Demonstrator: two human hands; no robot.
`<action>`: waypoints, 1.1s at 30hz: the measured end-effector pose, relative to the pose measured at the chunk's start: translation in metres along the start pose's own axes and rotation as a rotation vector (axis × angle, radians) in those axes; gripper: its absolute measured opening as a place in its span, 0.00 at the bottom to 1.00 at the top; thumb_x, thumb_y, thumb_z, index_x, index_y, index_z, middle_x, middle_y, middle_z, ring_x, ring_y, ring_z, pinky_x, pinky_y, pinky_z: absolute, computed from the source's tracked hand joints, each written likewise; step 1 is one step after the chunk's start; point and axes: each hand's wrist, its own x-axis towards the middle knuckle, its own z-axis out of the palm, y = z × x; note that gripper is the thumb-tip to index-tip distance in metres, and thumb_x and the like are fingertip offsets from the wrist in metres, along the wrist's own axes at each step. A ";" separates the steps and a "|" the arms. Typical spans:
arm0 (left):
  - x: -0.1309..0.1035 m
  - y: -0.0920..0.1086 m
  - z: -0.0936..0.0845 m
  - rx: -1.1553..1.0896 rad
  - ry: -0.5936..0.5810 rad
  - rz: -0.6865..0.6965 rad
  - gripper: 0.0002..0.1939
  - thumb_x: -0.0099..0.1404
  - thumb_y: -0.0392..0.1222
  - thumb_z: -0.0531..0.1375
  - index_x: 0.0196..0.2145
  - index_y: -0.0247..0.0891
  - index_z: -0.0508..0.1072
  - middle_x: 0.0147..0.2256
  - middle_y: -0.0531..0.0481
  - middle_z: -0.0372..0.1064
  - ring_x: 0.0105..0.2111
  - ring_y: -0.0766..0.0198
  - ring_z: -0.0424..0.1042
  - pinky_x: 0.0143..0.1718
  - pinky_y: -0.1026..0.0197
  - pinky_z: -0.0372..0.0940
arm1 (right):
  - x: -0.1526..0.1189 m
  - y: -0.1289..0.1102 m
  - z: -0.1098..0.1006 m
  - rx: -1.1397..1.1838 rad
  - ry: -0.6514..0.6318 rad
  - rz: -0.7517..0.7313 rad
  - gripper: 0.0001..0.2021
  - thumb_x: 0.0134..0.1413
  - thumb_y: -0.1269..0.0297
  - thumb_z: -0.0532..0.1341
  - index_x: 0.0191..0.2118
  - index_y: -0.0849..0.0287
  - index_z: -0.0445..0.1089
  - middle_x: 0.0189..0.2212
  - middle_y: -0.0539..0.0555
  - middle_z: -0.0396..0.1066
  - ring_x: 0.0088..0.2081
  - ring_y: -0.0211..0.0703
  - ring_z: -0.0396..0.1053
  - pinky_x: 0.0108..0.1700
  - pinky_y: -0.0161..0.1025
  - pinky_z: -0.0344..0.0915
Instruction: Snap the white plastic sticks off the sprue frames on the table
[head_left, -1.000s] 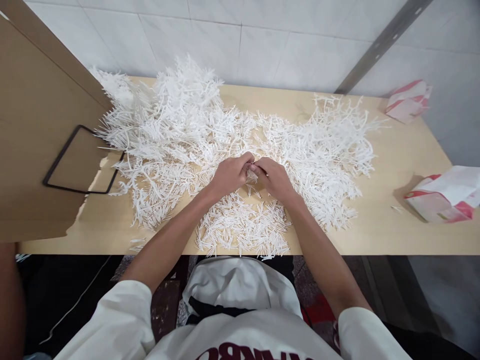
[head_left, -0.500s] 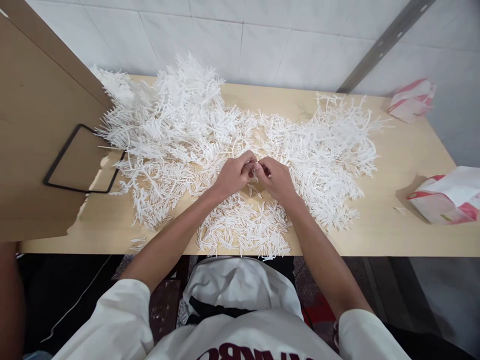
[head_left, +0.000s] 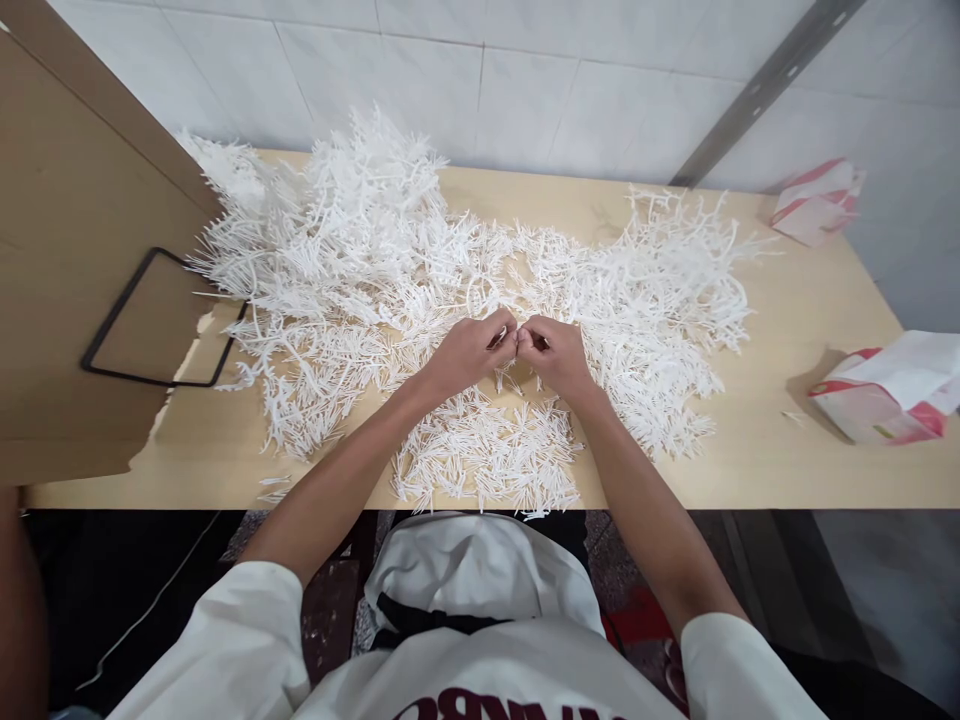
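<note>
My left hand (head_left: 478, 347) and my right hand (head_left: 553, 350) meet over the middle of the table, fingertips pinched and touching each other. Between them there seems to be a small white piece, mostly hidden by the fingers. All around lie thin white branched plastic pieces. A tall heap (head_left: 352, 230) of them rises on the left, and a lower heap (head_left: 667, 290) of longer branched strands spreads on the right. Closer to my body, below the hands, is a flat pile of short white pieces (head_left: 487, 455).
A cardboard box (head_left: 75, 250) stands at the left, with a black rectangular frame (head_left: 112, 320) against it. Two red-and-white paper bags, a near one (head_left: 885, 390) and a far one (head_left: 817, 203), sit on the right. A tiled wall (head_left: 525, 90) backs the wooden table (head_left: 750, 470).
Both hands stay together in the same place. The fingers have shifted slightly and curled more, now pressed tip to tip. The piles look unchanged.
</note>
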 end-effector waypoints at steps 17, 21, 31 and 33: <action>0.005 -0.008 -0.005 -0.481 -0.007 -0.054 0.05 0.69 0.43 0.51 0.35 0.41 0.61 0.22 0.57 0.58 0.21 0.73 0.58 0.23 0.66 0.55 | 0.001 -0.013 0.000 0.199 -0.077 0.060 0.12 0.63 0.53 0.54 0.43 0.53 0.69 0.34 0.50 0.74 0.33 0.37 0.70 0.36 0.37 0.66; 0.004 -0.004 -0.002 -0.306 0.016 -0.054 0.04 0.67 0.36 0.51 0.33 0.40 0.61 0.21 0.57 0.57 0.21 0.72 0.55 0.24 0.65 0.52 | 0.002 -0.011 0.002 0.123 -0.126 0.004 0.10 0.63 0.56 0.55 0.35 0.55 0.69 0.26 0.47 0.71 0.25 0.33 0.64 0.30 0.34 0.61; 0.013 -0.021 -0.012 -0.365 0.265 -0.332 0.04 0.67 0.35 0.52 0.33 0.40 0.60 0.19 0.58 0.58 0.18 0.73 0.56 0.22 0.67 0.51 | -0.006 -0.021 0.007 -0.064 0.189 -0.143 0.08 0.62 0.65 0.54 0.33 0.55 0.68 0.24 0.49 0.69 0.26 0.35 0.64 0.29 0.36 0.61; 0.015 -0.023 -0.013 -0.512 0.229 -0.337 0.04 0.68 0.36 0.51 0.33 0.40 0.59 0.18 0.59 0.58 0.18 0.74 0.57 0.21 0.69 0.53 | -0.004 -0.021 0.007 -0.009 0.203 -0.040 0.09 0.64 0.61 0.53 0.43 0.54 0.69 0.34 0.52 0.73 0.33 0.37 0.68 0.35 0.38 0.66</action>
